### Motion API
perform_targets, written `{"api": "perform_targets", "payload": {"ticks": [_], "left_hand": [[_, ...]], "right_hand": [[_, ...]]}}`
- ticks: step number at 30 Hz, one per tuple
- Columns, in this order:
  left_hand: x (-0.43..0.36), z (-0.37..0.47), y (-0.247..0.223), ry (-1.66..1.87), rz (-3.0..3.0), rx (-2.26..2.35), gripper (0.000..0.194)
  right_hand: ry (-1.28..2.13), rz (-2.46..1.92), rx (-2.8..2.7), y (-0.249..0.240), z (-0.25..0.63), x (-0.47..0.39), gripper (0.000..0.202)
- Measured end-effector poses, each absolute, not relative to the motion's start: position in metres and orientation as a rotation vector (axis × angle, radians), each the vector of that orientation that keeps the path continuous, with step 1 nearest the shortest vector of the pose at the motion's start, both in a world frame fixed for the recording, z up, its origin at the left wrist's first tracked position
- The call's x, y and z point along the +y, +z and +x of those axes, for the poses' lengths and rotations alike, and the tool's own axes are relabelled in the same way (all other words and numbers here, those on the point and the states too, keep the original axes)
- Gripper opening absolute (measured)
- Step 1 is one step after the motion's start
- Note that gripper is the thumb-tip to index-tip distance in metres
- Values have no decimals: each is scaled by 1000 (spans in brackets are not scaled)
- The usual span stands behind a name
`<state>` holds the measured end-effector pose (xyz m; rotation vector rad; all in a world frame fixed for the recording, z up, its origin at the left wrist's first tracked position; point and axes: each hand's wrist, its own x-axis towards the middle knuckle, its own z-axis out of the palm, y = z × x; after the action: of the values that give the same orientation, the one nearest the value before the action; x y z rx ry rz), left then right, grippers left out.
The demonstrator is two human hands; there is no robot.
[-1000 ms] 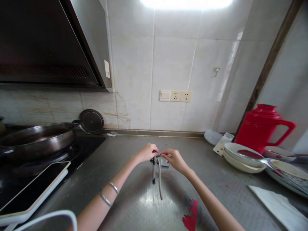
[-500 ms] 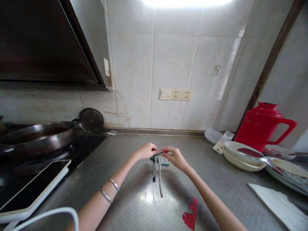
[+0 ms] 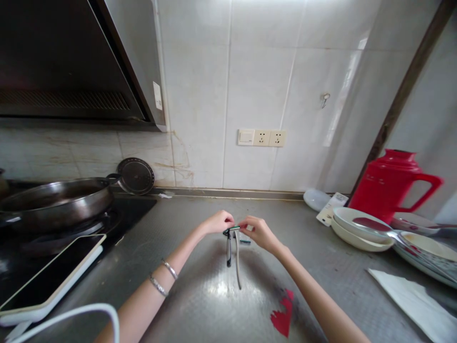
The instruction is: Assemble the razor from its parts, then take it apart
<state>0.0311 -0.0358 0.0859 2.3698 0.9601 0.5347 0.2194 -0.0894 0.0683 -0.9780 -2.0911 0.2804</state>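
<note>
Strip (image 3: 234, 228), small, green and dark, pinched by fingertips at both ends, over the middle of the tabletop (image 3: 193, 297). Left hand (image 3: 218, 222) grips one end, right hand (image 3: 260, 232) the other; both closed in a pinch, not clenched. Probably light, thin and fairly stiff, maybe slick if smooth; the fingers cover much of it, so hard to be sure. Best hold is at the ends, light pressure, no twisting in case it snaps.

Tool (image 3: 229, 250), black and slim, sits right below, its head close to the strip; can't tell if joined. Looks rigid and light; take it by the shaft. Cord (image 3: 238, 267), grey, just beside it, likely bendy, easy to grab mid-length. Packet (image 3: 244, 237), clear, near the right hand, likely flimsy; edge pinch.

Farther out: red piece (image 3: 283, 317) nearer the wearer, bowls (image 3: 360, 242) and flask (image 3: 387, 186) right, pan (image 3: 67, 202) left.
</note>
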Motion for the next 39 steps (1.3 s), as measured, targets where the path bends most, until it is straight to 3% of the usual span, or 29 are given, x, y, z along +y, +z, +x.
{"api": "perform_targets", "payload": {"ticks": [21,31,39], "left_hand": [[-40,32,92,472,2262,919,24],[-43,30,90,661,2544,1195,23],[-51,51,73,400,2758,1095,51]], "right_hand": [[300,-1008,-2106,68,220,-91,14],[364,-1152,-1947,64,245,-78,19],[514,-1320,-1922,50,272,-64,23]]}}
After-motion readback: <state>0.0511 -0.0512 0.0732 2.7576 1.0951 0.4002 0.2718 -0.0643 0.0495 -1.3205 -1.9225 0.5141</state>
